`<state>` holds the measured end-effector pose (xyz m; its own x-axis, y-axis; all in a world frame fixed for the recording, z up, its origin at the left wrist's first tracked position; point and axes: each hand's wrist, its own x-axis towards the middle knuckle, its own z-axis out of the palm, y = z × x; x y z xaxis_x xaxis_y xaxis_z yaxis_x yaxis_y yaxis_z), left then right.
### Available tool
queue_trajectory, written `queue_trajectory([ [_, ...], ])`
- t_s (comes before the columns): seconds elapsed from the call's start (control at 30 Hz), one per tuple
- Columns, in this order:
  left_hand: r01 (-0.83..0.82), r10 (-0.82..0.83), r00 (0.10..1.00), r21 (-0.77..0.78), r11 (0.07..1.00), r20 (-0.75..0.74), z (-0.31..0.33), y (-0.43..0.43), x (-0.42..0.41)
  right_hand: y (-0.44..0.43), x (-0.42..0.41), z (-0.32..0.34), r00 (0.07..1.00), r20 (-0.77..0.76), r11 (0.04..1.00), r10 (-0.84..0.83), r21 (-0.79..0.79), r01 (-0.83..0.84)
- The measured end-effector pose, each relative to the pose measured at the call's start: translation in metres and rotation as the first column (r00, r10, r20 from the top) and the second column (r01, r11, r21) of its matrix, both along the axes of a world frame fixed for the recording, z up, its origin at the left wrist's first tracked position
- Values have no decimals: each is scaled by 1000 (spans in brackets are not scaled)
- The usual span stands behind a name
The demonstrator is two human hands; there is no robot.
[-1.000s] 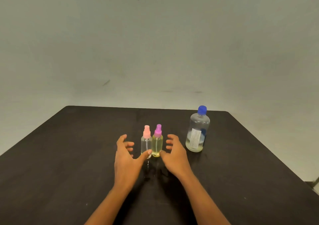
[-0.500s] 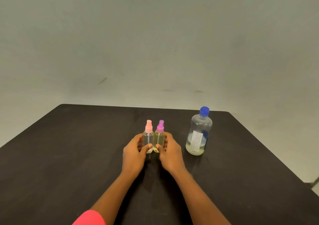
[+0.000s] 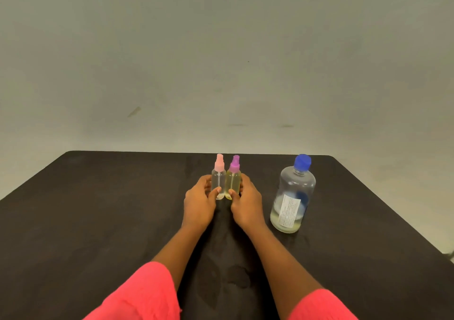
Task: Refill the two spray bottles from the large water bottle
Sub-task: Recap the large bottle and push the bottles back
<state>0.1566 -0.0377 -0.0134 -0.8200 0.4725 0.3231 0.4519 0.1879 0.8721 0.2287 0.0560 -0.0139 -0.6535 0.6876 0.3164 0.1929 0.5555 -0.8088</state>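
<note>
Two small spray bottles stand upright side by side, touching, in the middle of the black table (image 3: 98, 209). The pink-capped spray bottle (image 3: 218, 178) is clear and nearly empty; my left hand (image 3: 199, 200) grips it, thumb across its lower front. The purple-capped spray bottle (image 3: 233, 181) holds yellowish liquid; my right hand (image 3: 245, 203) grips it the same way. To the right stands the large water bottle (image 3: 293, 196), clear with a blue cap and a white label, a little liquid at its bottom. Neither hand touches it.
A plain grey wall (image 3: 221, 61) rises behind the table's far edge. The table's right edge runs diagonally close to the large bottle. Pink sleeves (image 3: 137, 295) cover my upper arms at the bottom of the view.
Both hands moved in from open positions in front of the spray bottles and wrapped round them. The bottles stay on the table.
</note>
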Motion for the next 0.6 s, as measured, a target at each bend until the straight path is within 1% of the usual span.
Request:
queue_trajectory([
  [0.17, 6, -6, 1000, -35, 999, -8, 1, 29, -27, 25, -24, 0, 997, 27, 997, -67, 46, 65],
  [0.27, 13, -15, 999, -57, 998, -30, 1, 46, -42, 38, -39, -2, 995, 5, 994, -101, 53, 100],
  [0.43, 3, -8, 998, -67, 998, -61, 1, 72, -66, 63, -66, -1, 993, 25, 991, -114, 66, 113],
  [0.6, 7, -11, 998, -81, 997, -57, 1, 96, -88, 83, -91, -2, 988, 38, 987, -150, 70, 147],
])
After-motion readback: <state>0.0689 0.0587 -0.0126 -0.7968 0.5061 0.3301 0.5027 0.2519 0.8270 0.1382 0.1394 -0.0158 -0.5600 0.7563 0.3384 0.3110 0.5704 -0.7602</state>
